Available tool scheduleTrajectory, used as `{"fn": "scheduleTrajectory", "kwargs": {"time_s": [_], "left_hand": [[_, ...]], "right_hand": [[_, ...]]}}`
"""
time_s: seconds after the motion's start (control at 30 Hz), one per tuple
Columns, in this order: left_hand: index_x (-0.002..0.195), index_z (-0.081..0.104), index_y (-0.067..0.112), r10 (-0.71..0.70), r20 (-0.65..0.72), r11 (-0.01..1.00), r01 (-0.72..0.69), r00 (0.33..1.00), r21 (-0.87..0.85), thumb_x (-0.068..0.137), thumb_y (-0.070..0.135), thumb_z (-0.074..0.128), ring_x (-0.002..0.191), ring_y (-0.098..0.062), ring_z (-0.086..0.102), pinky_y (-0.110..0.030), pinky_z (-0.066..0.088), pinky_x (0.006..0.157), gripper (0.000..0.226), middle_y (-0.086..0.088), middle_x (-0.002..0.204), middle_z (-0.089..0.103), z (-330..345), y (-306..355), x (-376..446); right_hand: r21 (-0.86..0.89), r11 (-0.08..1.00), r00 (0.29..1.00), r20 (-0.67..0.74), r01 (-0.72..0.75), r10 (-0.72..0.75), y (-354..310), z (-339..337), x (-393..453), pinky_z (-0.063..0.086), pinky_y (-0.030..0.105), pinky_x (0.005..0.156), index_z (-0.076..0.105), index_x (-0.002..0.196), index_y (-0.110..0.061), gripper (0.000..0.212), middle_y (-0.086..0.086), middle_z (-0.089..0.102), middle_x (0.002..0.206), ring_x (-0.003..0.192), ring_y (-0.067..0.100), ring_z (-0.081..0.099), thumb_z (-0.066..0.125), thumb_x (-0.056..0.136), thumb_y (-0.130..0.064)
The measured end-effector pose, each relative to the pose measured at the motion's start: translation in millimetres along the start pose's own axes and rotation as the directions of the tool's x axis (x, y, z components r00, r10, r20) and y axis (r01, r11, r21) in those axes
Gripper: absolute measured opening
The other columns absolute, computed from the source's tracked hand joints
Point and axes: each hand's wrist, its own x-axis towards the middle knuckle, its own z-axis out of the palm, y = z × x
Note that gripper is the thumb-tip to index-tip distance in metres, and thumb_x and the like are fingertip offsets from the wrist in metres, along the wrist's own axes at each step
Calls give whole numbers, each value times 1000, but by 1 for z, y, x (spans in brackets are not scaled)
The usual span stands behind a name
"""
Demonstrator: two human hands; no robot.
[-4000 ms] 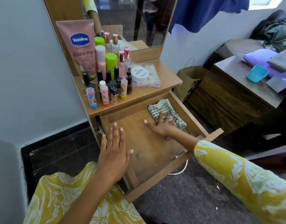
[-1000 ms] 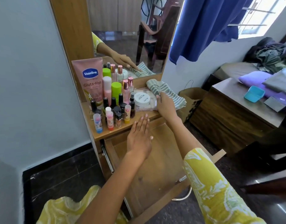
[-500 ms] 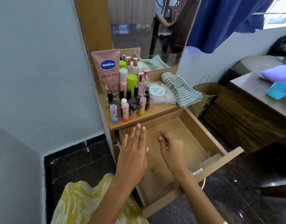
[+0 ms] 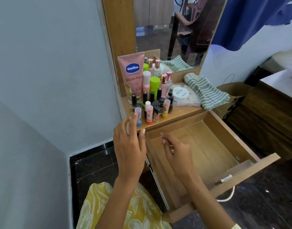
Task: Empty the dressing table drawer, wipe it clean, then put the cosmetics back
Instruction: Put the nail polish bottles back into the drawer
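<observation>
The wooden drawer is pulled out and holds nothing. On the dressing table top stand several cosmetics: a pink Vaseline tube, a green-capped bottle, small dark bottles and lip balm sticks, and a white jar on a clear case. The striped cloth lies at the top's right end. My left hand hovers at the table's front left edge, fingertips close to a blue-based stick, holding nothing. My right hand hangs over the drawer's left part, fingers loosely bent, empty.
A mirror rises behind the cosmetics. The grey wall is close on the left. A brown paper bag stands on the dark floor to the right, beside a wooden bed frame. A blue curtain hangs above.
The cloth went from the drawer to the table top and my right hand let it go. Both hands then moved left toward the front cosmetics, the left one raised to the table edge.
</observation>
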Motion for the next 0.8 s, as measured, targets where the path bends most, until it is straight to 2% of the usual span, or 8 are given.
{"fn": "scheduleTrajectory", "kwargs": {"time_s": [0.13, 0.23, 0.4, 0.5, 0.63, 0.8], "left_hand": [[135, 49, 16, -9, 36, 998, 6, 999, 69, 90, 20, 63, 115, -31, 48, -38, 48, 86, 48, -18, 127, 51, 7, -10, 18], [128, 56, 16, -20, 39, 998, 18, 999, 63, 88, 25, 65, 116, -31, 48, -38, 50, 84, 42, -16, 128, 51, 13, -16, 28], [107, 59, 10, 18, -31, 998, -20, 999, -63, 86, 19, 68, 94, -22, 57, -28, 50, 68, 25, -7, 102, 64, 14, -19, 36], [105, 59, 9, 29, -43, 992, -34, 999, -122, 88, 16, 66, 89, -15, 56, -18, 45, 64, 19, -2, 97, 64, 8, -18, 29], [102, 57, 15, 176, 24, 968, -168, 984, -185, 89, 19, 64, 87, 2, 46, -13, 40, 66, 16, 8, 95, 58, 3, -4, 4], [107, 59, 18, 174, 140, 950, -129, 975, -284, 91, 27, 59, 96, -1, 54, -18, 49, 73, 19, 8, 101, 62, 2, 8, -14]], "right_hand": [[46, 999, 999, -42, -9, 11, 1, 0, 2, 57, 22, 67, 64, 112, -21, 22, -11, 71, 88, 77, -2, 66, 57, 93, -14], [60, 998, 998, -62, 3, 1, 0, 0, 3, 54, 13, 69, 66, 110, -20, 22, -10, 71, 91, 80, -4, 65, 59, 91, -12], [113, 993, 996, -86, 20, -10, -2, -1, 3, 53, 11, 71, 66, 110, -19, 21, -11, 71, 100, 86, -4, 65, 60, 91, -14], [167, 983, 992, -108, 78, -60, -7, -3, 3, 56, 19, 71, 68, 108, -18, 19, -9, 70, 102, 88, -2, 65, 65, 90, -19], [232, 961, 988, -78, 151, -137, -15, -3, 1, 54, 22, 72, 68, 109, -15, 31, -9, 66, 108, 92, 3, 63, 69, 84, -34], [223, 967, 992, -56, 122, -112, -16, -6, 0, 51, 31, 63, 68, 98, -18, 17, -11, 65, 90, 80, 7, 61, 72, 82, -23]]}}
